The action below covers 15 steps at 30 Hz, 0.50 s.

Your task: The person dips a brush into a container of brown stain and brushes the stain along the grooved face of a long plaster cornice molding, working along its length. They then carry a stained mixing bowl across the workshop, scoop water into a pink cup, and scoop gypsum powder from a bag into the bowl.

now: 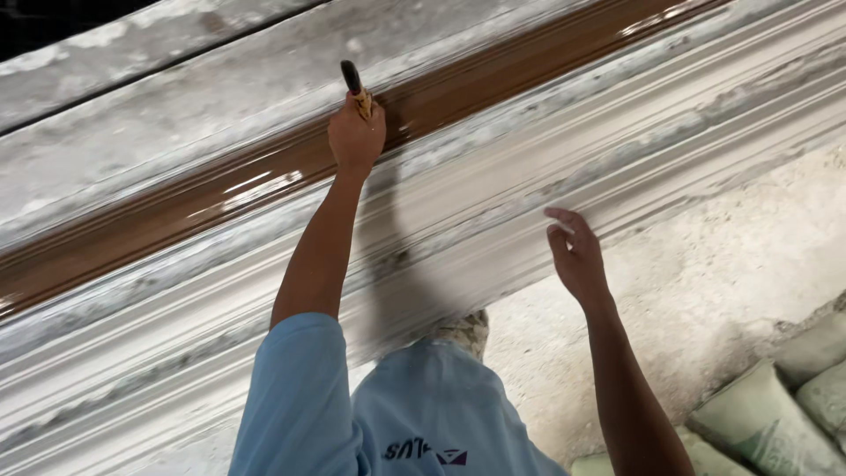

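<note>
- Nearest the camera, the pale blue shirt (pixel 423 423) fills the lower middle, with a small dark mark near its hem; the left sleeve (pixel 295 397) ends above the elbow; a shoe (pixel 465 333) shows just past the shirt.
- At lower right, grey-green sacks (pixel 775 414) lie on the rough pale floor (pixel 705 291), well apart from both hands.
- The right hand (pixel 577 256) hangs free over the near edge of the moulding (pixel 493 229); its fingers are loosely spread and slightly curled, holding nothing (whether a fingertip brushes the surface cannot be told, the frame being blurred).
- The moulding is a long, whitish, ribbed run crossing the view on a slant, lower left to upper right.
- The left hand (pixel 355 137) reaches farther, arm stretched out, fist wrapped around a brush (pixel 355 88); the dark end of the handle sticks up out of the fist, and the bristles are hidden behind the hand.
- The brush meets a glossy brown band (pixel 203 203) along the moulding's far groove; the band shines wet, with white glints beside the hand.
- Beyond it lies more chalky grey surface, then a dark corner (pixel 53 22) at top left.
</note>
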Each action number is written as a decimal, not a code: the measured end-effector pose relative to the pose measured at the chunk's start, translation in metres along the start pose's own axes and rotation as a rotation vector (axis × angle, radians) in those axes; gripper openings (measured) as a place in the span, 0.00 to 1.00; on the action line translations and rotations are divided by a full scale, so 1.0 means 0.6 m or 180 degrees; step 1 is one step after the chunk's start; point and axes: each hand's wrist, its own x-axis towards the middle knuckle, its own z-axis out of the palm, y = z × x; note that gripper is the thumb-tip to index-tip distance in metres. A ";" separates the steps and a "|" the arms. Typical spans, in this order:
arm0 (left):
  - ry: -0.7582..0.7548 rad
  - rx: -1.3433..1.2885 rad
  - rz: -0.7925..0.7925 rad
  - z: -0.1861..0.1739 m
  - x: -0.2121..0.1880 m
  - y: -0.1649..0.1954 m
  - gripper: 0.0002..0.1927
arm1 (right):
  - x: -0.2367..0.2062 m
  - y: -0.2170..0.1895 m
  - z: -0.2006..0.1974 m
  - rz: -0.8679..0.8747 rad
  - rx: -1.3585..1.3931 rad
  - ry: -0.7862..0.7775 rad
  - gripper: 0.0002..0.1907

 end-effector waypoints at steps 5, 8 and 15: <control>0.0074 0.0225 0.0076 0.227 0.014 0.081 0.18 | 0.143 0.118 -0.132 0.0348 -0.0276 -0.0200 0.16; 0.0274 0.0229 -0.0044 0.370 0.046 0.147 0.17 | 0.254 0.174 -0.236 -0.0016 -0.0347 -0.0550 0.16; -0.0337 0.0210 -0.0407 0.656 0.095 0.322 0.24 | 0.433 0.288 -0.491 0.0461 -0.0145 -0.0448 0.17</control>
